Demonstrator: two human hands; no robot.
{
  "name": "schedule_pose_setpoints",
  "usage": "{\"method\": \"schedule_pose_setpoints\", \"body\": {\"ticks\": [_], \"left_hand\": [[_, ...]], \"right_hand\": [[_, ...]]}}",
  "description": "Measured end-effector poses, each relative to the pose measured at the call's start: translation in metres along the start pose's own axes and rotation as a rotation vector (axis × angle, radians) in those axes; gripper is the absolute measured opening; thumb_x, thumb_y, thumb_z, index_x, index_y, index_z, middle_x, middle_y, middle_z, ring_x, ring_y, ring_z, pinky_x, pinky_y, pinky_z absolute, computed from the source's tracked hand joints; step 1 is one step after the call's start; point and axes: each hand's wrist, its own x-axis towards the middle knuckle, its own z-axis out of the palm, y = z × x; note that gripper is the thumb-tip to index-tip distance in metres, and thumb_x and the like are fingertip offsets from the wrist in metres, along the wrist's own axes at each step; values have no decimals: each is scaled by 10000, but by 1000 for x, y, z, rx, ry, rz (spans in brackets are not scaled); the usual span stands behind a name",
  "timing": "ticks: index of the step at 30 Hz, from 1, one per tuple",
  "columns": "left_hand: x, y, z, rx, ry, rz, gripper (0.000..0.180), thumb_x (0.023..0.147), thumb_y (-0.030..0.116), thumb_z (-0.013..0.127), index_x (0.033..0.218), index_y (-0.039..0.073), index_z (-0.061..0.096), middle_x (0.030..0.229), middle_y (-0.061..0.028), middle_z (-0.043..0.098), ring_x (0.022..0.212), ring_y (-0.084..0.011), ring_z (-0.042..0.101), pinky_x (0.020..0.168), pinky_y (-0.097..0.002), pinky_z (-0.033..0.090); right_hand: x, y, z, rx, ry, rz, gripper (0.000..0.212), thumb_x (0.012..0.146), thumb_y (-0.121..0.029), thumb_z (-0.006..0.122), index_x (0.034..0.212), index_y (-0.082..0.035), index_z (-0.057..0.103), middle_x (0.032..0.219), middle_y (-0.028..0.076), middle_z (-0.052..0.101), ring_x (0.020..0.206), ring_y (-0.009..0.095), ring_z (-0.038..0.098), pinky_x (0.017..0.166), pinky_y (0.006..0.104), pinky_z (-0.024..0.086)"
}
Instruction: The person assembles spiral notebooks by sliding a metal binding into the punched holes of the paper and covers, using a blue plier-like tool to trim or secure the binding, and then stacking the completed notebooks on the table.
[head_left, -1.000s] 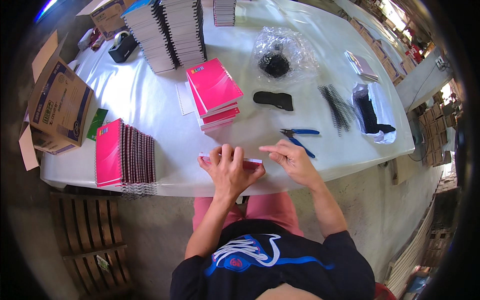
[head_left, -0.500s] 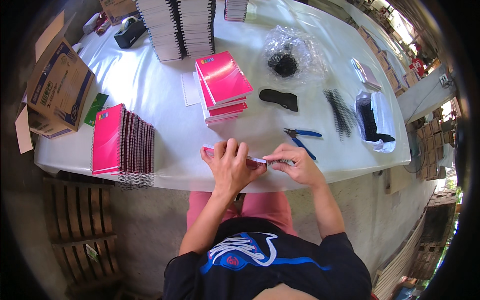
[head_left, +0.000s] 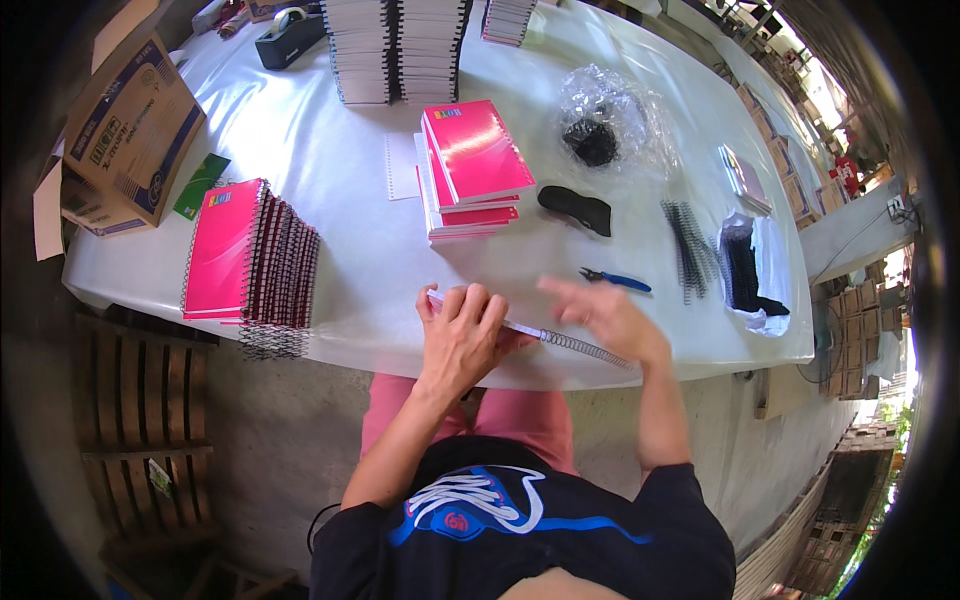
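Observation:
My left hand (head_left: 460,335) is closed over a thin notebook (head_left: 524,329) held edge-on near the front of the table. A dark spiral coil (head_left: 586,349) sticks out past the notebook's right end. My right hand (head_left: 615,320) hovers just above that coil, fingers stretched out and slightly blurred, with nothing visible in them. How far the coil runs through the notebook's edge is hidden by my left hand. Beyond my right hand lie blue-handled cutters (head_left: 628,283), partly covered by it.
Ahead stands a stack of pink notebooks (head_left: 475,150); at left, coil-bound pink notebooks (head_left: 222,255). Loose coils (head_left: 688,250) and a white bag of coils (head_left: 765,275) lie right. Around them are a black pouch (head_left: 575,208), clear plastic (head_left: 640,120), a tape dispenser (head_left: 290,45) and a cardboard box (head_left: 130,140).
My right hand has let go of the coil and lifted with its fingers spread. More of the coil now shows beyond the notebook. The whole view has shifted slightly.

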Motion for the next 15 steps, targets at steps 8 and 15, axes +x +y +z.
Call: {"method": "schedule_pose_setpoints", "body": {"ticks": [8, 15], "left_hand": [[7, 0, -2, -181, 118, -17, 647, 473, 502, 828, 825, 42, 539, 1000, -125, 459, 968, -328, 429, 857, -449, 357], [4, -1, -6, -244, 69, -84, 614, 465, 435, 849, 827, 50, 536, 1066, -123, 446, 1059, -326, 429, 893, -463, 370]], "right_hand": [[47, 109, -41, -412, 629, 113, 353, 784, -21, 553, 1128, -55, 626, 1022, 142, 668, 969, 278, 630, 858, 371, 478], [9, 31, 20, 939, 115, -501, 89, 719, 73, 658, 773, 5, 678, 813, 147, 679, 828, 258, 667, 793, 382, 531]]}}
